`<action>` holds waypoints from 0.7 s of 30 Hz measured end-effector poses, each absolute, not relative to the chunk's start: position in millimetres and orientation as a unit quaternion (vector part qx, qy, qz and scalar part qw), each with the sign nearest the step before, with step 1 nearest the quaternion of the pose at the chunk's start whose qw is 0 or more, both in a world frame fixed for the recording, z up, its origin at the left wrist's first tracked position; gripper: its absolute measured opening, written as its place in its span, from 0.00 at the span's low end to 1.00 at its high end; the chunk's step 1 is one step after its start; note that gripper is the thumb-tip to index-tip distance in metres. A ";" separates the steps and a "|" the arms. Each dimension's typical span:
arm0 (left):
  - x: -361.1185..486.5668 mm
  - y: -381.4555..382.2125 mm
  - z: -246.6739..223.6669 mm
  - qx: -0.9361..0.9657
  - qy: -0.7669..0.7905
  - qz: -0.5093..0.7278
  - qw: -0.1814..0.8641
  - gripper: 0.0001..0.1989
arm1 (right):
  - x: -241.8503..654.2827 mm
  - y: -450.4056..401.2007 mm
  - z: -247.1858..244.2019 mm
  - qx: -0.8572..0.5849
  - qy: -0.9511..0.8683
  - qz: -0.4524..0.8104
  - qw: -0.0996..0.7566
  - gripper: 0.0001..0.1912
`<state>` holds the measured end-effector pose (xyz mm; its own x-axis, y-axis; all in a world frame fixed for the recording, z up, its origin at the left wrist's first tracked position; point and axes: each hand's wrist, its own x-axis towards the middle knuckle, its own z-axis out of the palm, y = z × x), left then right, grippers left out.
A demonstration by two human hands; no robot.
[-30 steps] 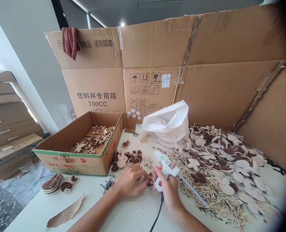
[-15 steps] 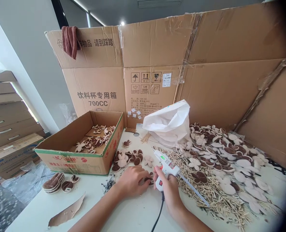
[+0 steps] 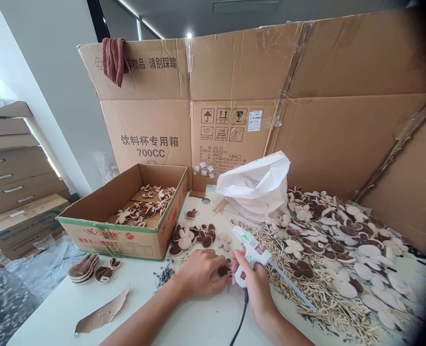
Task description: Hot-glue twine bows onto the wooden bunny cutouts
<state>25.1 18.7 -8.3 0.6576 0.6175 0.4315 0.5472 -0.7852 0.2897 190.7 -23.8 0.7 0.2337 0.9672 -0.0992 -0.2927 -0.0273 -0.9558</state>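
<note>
Fingers [image 3: 217, 262] of my left hand [image 3: 201, 273] curl, mostly closed, holding a small brown piece [image 3: 223, 271] against the white table [image 3: 194, 322]; my right hand [image 3: 258, 286] grips a glue gun [image 3: 249, 247] beside it. Little differs from a second ago, suggesting careful steadying.

A maroon cloth [image 3: 114, 62] hangs over the top of a tall cardboard screen [image 3: 234, 69]; at far left, brown cartons [image 3: 20, 164] stand stacked beside crumpled clear plastic [image 3: 49, 266].
</note>
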 end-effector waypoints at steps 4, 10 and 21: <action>24.1 14.7 -3.8 0.904 0.315 0.278 0.086 0.08 | 191.0 -23.6 -0.9 -0.499 -0.343 0.513 0.609 0.20; 24.6 12.7 -2.7 0.893 0.332 0.287 0.100 0.05 | 191.4 -25.5 3.3 -0.490 -0.342 0.525 0.606 0.19; 27.0 14.2 -6.2 0.894 0.336 0.276 0.110 0.03 | 190.4 -25.5 6.3 -0.496 -0.334 0.523 0.607 0.20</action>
<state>27.0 14.2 -6.2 0.6212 0.6613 0.4205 0.5401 -0.7501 0.3816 190.4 -25.5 6.3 0.2287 0.9668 -0.1143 -0.3033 -0.0408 -0.9520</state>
